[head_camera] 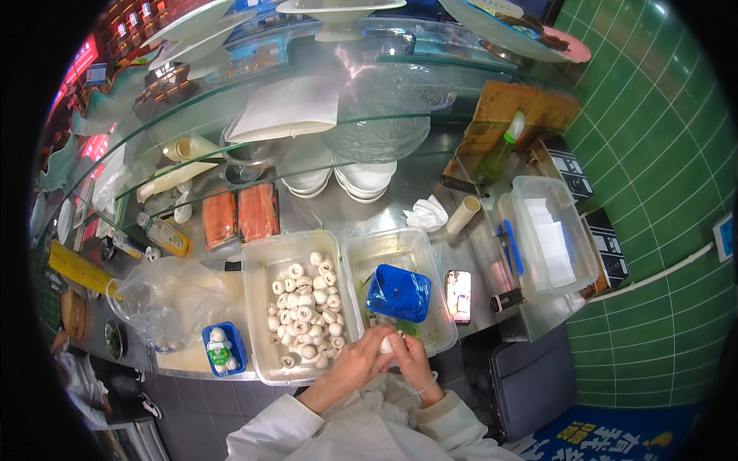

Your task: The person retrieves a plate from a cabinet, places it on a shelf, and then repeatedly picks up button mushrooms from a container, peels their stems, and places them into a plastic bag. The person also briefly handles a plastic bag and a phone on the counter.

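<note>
My left hand (366,354) closes around a white button mushroom (387,344). The fingers of my right hand (408,352) touch the same mushroom near its stem side. Both hands are over the near edge of a clear plastic tub (443,340), in which a blue plastic tray (399,293) lies over some scraps. Just to the left, a second clear tub (253,322) holds many white mushrooms (304,314), several with the underside up. Further left, a blue punnet (240,352) with mushrooms and a green label stands on a pale cutting board (196,364).
A clear plastic bag (173,299) lies left of the tubs. A phone (459,297) with a lit screen is right of them. Behind are red packs (258,213), white bowls (364,178), crumpled tissue (426,214) and a cardboard tube (463,214). A glass shelf overhangs the counter. Another person stands at far left.
</note>
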The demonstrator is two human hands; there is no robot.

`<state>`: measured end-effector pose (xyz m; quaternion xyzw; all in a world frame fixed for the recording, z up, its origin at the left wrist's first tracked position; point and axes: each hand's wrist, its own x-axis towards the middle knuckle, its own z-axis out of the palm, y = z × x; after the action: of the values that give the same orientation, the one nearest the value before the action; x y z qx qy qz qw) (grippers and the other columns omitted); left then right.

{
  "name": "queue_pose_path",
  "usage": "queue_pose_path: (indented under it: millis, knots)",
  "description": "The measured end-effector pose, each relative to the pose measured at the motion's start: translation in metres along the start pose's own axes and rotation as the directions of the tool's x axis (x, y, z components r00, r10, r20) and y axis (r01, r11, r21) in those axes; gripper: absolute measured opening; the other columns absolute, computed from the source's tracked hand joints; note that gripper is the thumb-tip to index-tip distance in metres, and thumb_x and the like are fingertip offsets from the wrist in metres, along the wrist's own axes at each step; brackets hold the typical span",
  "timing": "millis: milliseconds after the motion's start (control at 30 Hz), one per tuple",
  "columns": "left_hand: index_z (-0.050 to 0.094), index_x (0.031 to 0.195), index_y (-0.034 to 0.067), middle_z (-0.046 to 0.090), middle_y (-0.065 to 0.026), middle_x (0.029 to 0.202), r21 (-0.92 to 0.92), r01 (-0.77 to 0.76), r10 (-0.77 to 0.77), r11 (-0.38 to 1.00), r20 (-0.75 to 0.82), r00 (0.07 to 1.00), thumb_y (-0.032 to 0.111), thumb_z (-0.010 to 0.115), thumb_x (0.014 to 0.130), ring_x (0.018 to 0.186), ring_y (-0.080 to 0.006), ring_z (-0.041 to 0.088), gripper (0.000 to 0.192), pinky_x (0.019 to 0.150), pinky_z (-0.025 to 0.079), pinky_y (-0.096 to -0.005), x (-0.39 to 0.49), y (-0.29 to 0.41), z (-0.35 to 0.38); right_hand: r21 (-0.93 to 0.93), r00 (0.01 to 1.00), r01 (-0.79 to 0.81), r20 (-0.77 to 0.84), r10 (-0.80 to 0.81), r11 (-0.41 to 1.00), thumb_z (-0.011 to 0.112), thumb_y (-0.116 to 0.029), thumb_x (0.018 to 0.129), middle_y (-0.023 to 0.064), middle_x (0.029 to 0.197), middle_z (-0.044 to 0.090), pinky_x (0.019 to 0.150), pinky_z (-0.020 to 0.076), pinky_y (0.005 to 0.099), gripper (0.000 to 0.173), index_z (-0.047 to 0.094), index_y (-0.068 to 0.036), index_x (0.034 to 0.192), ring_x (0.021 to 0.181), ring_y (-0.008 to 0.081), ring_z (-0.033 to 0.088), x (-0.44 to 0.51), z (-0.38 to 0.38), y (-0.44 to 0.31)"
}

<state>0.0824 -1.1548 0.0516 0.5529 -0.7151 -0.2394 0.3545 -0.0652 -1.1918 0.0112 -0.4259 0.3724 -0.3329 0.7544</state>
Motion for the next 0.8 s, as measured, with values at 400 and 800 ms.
queue_pose_path:
  millis: [400, 800]
  knots:
    - [0.046, 0.126, 0.005, 0.054, -0.0182, 0.123, -0.163, 0.128, -0.125, 0.978, 0.025, 0.992, 0.017, 0.068, 0.084, 0.109, -0.0371, 0.057, 0.048, 0.085, 0.052, -0.0407, -0.005, -0.010, 0.006, 0.042, 0.999, 0.015, -0.044, -0.013, 0.999, 0.048, -0.027, 0.099, 0.0071, 0.082, 0.064, 0.053, 0.0503, 0.0256, 0.032, 0.058, 0.003, 0.100, 0.061, 0.0128, 0.061, 0.005, 0.001, 0.007]
    - [0.051, 0.126, 0.004, 0.061, -0.0159, 0.115, -0.056, 0.108, -0.113, 0.993, -0.091, 0.989, 0.023, 0.074, 0.079, 0.096, -0.0334, 0.063, 0.056, 0.074, 0.055, -0.0380, -0.012, -0.027, 0.014, -0.162, 0.992, -0.022, -0.128, 0.001, 0.987, 0.063, -0.011, 0.089, 0.0024, 0.082, 0.063, 0.058, 0.0471, 0.0198, 0.019, 0.059, 0.002, 0.102, 0.070, 0.0061, 0.057, 0.004, 0.001, -0.008]
